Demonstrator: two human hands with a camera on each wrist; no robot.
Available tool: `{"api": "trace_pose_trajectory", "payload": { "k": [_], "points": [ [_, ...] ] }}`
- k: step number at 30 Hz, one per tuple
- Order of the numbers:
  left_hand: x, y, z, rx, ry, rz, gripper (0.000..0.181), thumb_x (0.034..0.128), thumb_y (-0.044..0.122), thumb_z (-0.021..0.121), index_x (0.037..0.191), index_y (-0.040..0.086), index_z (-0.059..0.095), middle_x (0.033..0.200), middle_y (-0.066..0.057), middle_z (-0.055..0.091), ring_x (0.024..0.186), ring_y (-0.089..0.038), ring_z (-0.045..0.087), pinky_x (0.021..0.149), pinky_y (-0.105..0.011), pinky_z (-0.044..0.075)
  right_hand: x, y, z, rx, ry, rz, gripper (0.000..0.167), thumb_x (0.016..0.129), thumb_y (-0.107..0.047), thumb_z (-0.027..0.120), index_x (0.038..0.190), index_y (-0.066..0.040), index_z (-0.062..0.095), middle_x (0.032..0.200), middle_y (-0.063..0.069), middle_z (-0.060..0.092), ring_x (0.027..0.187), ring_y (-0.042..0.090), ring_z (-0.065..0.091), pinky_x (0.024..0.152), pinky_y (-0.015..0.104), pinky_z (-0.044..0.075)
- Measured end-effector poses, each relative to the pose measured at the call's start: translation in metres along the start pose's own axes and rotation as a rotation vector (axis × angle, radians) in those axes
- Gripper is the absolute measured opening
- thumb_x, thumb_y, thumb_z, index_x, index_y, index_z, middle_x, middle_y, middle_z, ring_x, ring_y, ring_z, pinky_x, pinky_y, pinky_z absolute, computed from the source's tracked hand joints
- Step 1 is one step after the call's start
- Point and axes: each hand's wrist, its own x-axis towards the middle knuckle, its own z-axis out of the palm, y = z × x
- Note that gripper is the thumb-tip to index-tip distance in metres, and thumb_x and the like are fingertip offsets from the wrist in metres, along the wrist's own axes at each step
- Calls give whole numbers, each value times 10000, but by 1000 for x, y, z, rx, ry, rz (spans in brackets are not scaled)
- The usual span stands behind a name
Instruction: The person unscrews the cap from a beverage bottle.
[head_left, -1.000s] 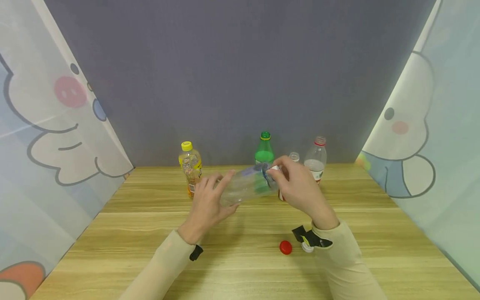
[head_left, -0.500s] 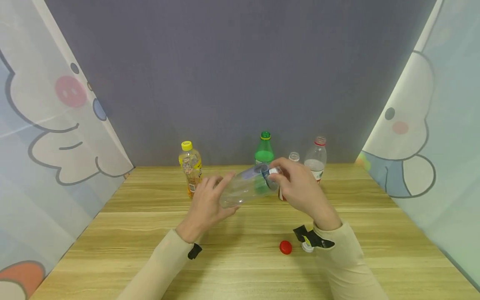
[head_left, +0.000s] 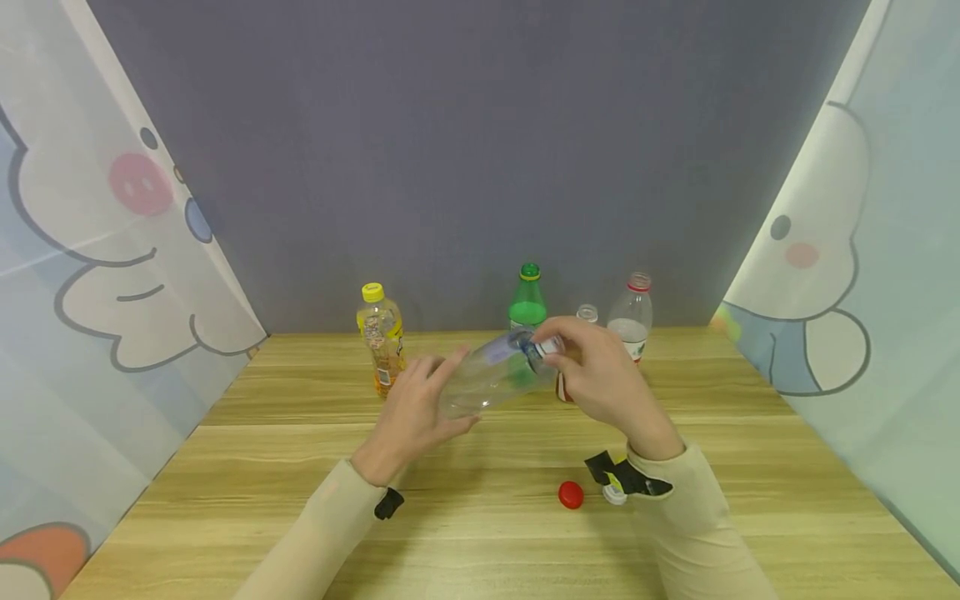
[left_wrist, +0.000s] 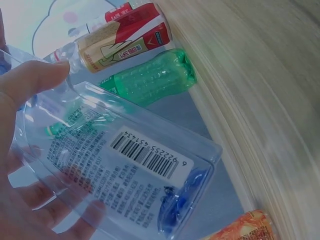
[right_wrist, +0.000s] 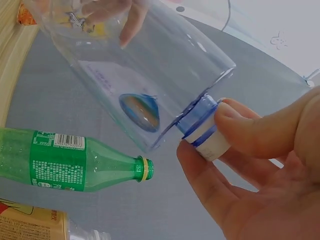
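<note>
A clear square-sided plastic bottle [head_left: 483, 383] is held tilted above the table, its neck toward the right. My left hand [head_left: 412, 408] grips the bottle's base end from the side; the left wrist view shows the thumb on one edge and fingers behind the printed wall [left_wrist: 150, 155]. At the neck, my right hand [head_left: 600, 375] pinches the white cap [right_wrist: 212, 144] between thumb and fingers. The cap sits on the blue-ringed neck [right_wrist: 197, 112]. Behind the bottle stands a green bottle [head_left: 528, 304] without a cap.
A yellow-capped bottle [head_left: 381, 342] stands at the back left. Two uncapped bottles stand at the back right, a red-ringed one [head_left: 632, 321] and a smaller one [head_left: 587, 313]. A red cap [head_left: 571, 495] and a white cap [head_left: 614, 494] lie on the table [head_left: 480, 533] near the right forearm.
My right hand's fingers have shifted around the cap, showing more of its white side. The bottle has tilted slightly, its neck end dipping a little. The left hand keeps its grip.
</note>
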Motion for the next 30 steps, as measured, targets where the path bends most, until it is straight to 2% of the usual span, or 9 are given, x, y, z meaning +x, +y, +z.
{"api": "trace_pose_trajectory", "payload": {
  "k": [4, 7, 12, 16, 20, 24, 27, 30],
  "points": [
    [0, 0, 0, 5, -2, -12, 961, 633, 341, 978, 1457, 166, 515, 1108, -101, 636, 976, -285, 595, 773, -435, 523, 0, 0, 0, 21, -7, 2, 284, 886, 81, 686, 1124, -69, 721, 1198, 83, 705, 1101, 298, 667, 942, 522, 525],
    [-1, 0, 1, 11, 14, -8, 968, 620, 327, 984, 1450, 157, 515, 1112, -103, 639, 976, -287, 603, 770, -440, 531, 1, -1, 0, 52, -7, 23, 220, 919, -7, 707, 1127, -72, 739, 1202, 69, 708, 1055, 269, 676, 909, 492, 536],
    [-2, -1, 3, 14, 43, 23, 968, 611, 313, 988, 1440, 127, 525, 1117, -107, 641, 967, -290, 611, 768, -439, 537, 1, -4, 1, 97, 62, 98, 147, 954, -167, 725, 1054, -71, 776, 1029, 49, 758, 895, 215, 714, 801, 413, 552],
    [-2, 0, 3, 16, 44, 31, 978, 617, 312, 988, 1454, 132, 516, 1153, -112, 640, 1000, -298, 611, 801, -450, 539, 1, -5, 2, 92, 90, 130, 136, 943, -201, 744, 991, -80, 781, 939, 44, 762, 833, 198, 721, 764, 397, 553],
    [-2, -1, 3, 14, 53, 36, 988, 599, 302, 998, 1448, 121, 527, 1171, -127, 640, 1013, -313, 613, 817, -466, 538, 2, -2, 3, 81, 61, 167, 225, 933, -240, 758, 1076, -66, 750, 1037, 72, 751, 884, 231, 724, 806, 439, 569],
    [-2, -1, 3, 19, 55, 38, 1002, 588, 321, 1002, 1447, 111, 530, 1183, -144, 641, 1014, -323, 614, 817, -470, 538, 2, -1, 2, 39, 36, 219, 416, 937, -343, 743, 1236, -60, 684, 1152, 106, 725, 990, 280, 708, 862, 481, 558],
    [-1, -2, 3, 24, 49, 39, 1011, 591, 335, 1000, 1454, 119, 520, 1190, -148, 642, 1017, -322, 614, 815, -467, 540, 3, -1, 0, 6, 27, 258, 499, 935, -414, 727, 1287, -67, 655, 1135, 109, 722, 1014, 280, 687, 876, 486, 539],
    [-1, -2, 3, 21, 47, 42, 1004, 597, 329, 998, 1455, 123, 521, 1188, -147, 642, 1013, -321, 614, 809, -466, 541, 2, -1, -1, -16, 20, 284, 473, 934, -443, 716, 1228, -73, 686, 1073, 94, 727, 984, 265, 674, 861, 476, 528]
  ]
}}
